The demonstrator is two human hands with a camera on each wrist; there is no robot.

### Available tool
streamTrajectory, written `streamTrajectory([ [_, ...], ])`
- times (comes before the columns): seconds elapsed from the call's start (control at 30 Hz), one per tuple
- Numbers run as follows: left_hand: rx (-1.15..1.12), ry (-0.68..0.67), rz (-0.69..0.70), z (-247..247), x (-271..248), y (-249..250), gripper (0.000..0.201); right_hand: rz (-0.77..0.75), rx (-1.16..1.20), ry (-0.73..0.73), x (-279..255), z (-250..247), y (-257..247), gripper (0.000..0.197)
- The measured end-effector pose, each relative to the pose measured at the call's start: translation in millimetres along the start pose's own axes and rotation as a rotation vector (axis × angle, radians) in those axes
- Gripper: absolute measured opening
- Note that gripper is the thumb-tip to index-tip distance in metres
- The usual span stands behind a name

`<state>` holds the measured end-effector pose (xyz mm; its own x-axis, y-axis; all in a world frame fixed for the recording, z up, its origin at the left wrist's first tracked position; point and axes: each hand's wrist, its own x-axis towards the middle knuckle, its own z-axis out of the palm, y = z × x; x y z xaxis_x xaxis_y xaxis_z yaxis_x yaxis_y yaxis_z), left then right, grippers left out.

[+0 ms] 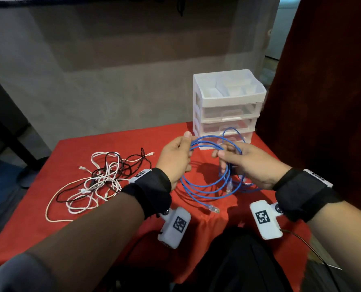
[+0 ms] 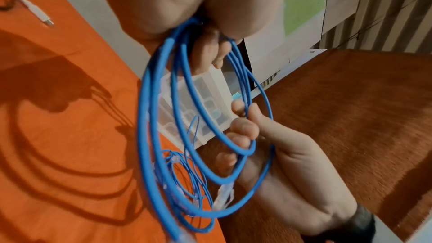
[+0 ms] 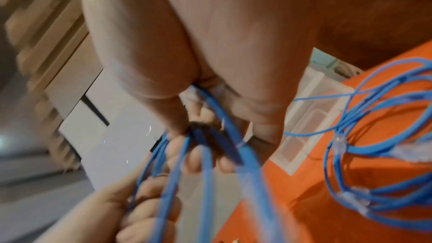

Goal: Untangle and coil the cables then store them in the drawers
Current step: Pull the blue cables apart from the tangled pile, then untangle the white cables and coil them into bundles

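My left hand (image 1: 176, 157) gripped the looped blue cable (image 1: 205, 186) on one side, and my right hand (image 1: 249, 163) pinched its far side, holding the coil above the red tabletop (image 1: 91, 228). The drawer unit (image 1: 228, 106) stood just behind; a black-and-white tangle (image 1: 99, 178) lay leftward.

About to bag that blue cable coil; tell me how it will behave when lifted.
The blue cable is probably springy: its loops splay apart between the left hand and right hand. It likely sags, and its loose plug may snag.
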<state>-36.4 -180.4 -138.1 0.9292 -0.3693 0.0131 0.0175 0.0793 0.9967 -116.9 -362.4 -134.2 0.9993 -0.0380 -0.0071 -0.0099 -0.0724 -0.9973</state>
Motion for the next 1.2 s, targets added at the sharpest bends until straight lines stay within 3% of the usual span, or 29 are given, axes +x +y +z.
streamTrajectory([
  [0.1,-0.037,-0.063,-0.086,5.1,-1.9,1.1,0.039,0.061,0.196,0.134,8.5,-9.3,-3.8,0.018],
  [0.23,-0.005,-0.152,-0.089,15.5,0.3,-0.3,0.018,0.109,0.359,0.257,17.3,-32.0,-7.9,0.022],
  [0.3,0.005,-0.144,-0.09,21.8,8.0,-1.6,0.027,0.151,0.36,0.329,22.9,-44.4,-6.0,0.02],
  [0.37,0.126,-0.125,-0.098,26.4,15.6,-3.0,0.036,0.201,0.241,0.426,27.3,-54.4,-1.8,0.007],
  [0.4,0.197,-0.112,-0.104,26.7,17.7,-5.7,0.037,0.233,0.124,0.485,28.6,-61.9,5.3,0.015],
  [0.5,0.274,-0.125,-0.18,19.6,17.3,-20.7,0.027,0.34,-0.477,0.529,24.7,-87.4,32.1,0.08],
  [0.57,0.308,-0.178,-0.234,8.9,11.9,-36.5,0.012,0.398,-0.678,0.461,18.2,-92.7,44.2,0.1],
  [0.67,0.465,-0.215,-0.193,-13.6,1.0,-56.7,0.017,0.373,-0.703,0.387,14.5,-89.6,53.3,0.082],
  [0.77,0.526,-0.228,-0.115,-37.5,-13.8,-59.5,0.021,0.398,-0.889,0.308,15.2,-91.2,55.8,0.099],
  [0.83,0.517,-0.221,-0.065,-53.4,-27.2,-53.9,0.025,0.419,-0.905,0.292,16.9,-87.4,49.9,0.098],
  [0.9,0.521,-0.166,-0.037,-74.8,-40.5,-44.2,0.025,0.393,-1.056,0.36,18.6,-77.6,37.4,0.098],
  [1.03,0.606,-0.006,-0.005,-133.8,-62.2,-21.7,0.031,0.086,-1.067,0.543,18.5,-30.4,4.2,0.075],
  [1.1,0.679,0.106,-0.003,-165.3,-69.3,-8.7,0.026,-0.033,-1.063,0.5,20.5,3.5,-0.7,0.07],
  [1.2,0.819,0.297,0.022,-211.6,-79.4,3.1,0.021,-0.095,-1.013,0.279,21.1,61.4,10.2,0.067],
])
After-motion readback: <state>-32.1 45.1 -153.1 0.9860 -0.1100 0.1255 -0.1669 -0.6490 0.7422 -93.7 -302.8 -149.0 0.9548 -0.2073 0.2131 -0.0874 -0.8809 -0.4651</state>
